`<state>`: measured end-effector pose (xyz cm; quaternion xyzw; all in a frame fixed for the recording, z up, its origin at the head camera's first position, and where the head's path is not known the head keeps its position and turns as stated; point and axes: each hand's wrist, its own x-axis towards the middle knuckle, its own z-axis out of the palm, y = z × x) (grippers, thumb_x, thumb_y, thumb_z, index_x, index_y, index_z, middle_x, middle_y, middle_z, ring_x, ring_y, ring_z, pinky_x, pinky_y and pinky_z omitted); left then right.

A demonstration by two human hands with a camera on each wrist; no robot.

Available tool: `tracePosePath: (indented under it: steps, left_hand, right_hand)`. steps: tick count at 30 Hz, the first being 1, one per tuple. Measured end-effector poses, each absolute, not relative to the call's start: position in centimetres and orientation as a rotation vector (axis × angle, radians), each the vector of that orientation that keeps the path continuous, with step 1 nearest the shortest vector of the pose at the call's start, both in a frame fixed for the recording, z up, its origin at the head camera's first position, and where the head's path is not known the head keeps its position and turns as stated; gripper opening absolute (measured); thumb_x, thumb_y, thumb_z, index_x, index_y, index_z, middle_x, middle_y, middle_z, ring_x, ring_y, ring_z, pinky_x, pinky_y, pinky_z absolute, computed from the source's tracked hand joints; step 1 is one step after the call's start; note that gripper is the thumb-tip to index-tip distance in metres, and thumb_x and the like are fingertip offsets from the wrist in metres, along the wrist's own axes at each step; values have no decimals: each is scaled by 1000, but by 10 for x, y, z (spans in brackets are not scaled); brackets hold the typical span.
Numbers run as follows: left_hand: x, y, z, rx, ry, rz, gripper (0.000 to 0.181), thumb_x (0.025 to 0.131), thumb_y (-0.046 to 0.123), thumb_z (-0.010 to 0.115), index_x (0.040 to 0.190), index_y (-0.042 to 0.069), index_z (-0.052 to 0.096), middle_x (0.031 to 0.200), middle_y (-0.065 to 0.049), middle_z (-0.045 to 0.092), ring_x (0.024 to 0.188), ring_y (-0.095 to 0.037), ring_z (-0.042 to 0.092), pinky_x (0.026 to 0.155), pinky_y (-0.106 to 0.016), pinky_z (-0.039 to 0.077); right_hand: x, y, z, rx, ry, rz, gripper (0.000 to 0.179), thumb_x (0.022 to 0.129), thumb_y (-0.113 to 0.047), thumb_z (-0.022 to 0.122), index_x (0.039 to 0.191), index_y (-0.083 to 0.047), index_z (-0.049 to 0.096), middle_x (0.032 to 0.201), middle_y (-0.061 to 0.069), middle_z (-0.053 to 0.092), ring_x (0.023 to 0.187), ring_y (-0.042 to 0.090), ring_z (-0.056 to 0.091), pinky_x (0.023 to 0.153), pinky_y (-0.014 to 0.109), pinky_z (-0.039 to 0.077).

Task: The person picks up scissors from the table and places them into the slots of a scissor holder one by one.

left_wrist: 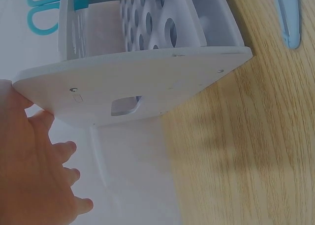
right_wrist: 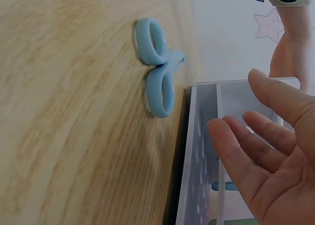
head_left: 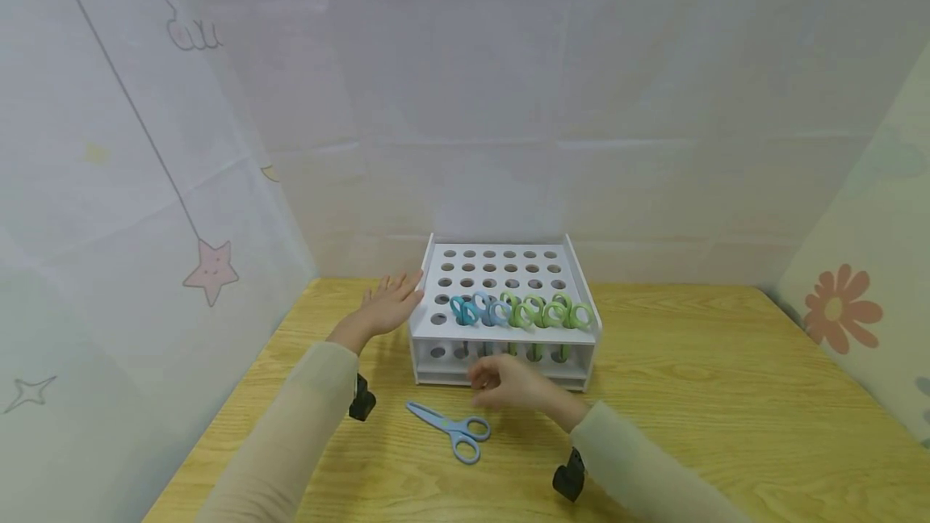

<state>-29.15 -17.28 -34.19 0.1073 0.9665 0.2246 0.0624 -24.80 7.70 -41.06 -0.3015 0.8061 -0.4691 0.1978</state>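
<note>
A white rack [head_left: 508,336] with rows of round holes stands on the table. My left hand [head_left: 388,305] is at its left side, fingers spread; in the left wrist view, the thumb [left_wrist: 19,94] meets the side panel's edge. Blue scissors [head_left: 445,424] lie in front of the rack, handles towards the right. Just right of them and above the table, my right hand [head_left: 512,382] holds nothing, its fingers loosely bent in the right wrist view. Teal scissors [left_wrist: 81,2], light blue scissors [head_left: 492,315] and several green scissors [head_left: 541,313] stand in the rack, handles up.
The wooden table [head_left: 690,394] extends to both sides of the rack. Behind it hangs a pale cloth [head_left: 501,103], with patterned cloth on the left and right. A black wrist camera [head_left: 361,400] sits on the left wrist, another [head_left: 569,476] on the right.
</note>
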Motion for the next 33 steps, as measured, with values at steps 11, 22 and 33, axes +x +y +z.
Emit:
tracePosePath:
  steps: [11, 22, 33]
  left_hand:
    - [-291, -173, -342, 328, 2929, 660, 56, 100, 42, 21, 150, 20, 9, 152, -15, 5, 135, -40, -6, 101, -61, -5]
    - [-292, -173, -342, 325, 2926, 675, 56, 100, 42, 21, 150, 20, 9, 152, -16, 5, 135, -40, -6, 101, -61, -5]
    - [-292, -173, -342, 341, 2919, 677, 56, 100, 42, 20, 150, 20, 10, 152, -15, 4, 135, -39, -7, 101, -61, -4]
  right_hand:
    - [-248, 74, -422, -896, 2252, -1261, 28, 77, -6, 74, 100, 4, 62, 89, 8, 61, 75, 16, 59, 54, 37, 52]
    - [-246, 71, -430, -902, 2264, -1179, 28, 76, -11, 76, 99, -2, 63, 88, 4, 61, 77, 15, 56, 61, 28, 49]
    - [-245, 66, -437, -926, 2289, -1085, 30, 74, -11, 78, 99, -3, 65, 89, -1, 61, 81, 16, 55, 70, 25, 46]
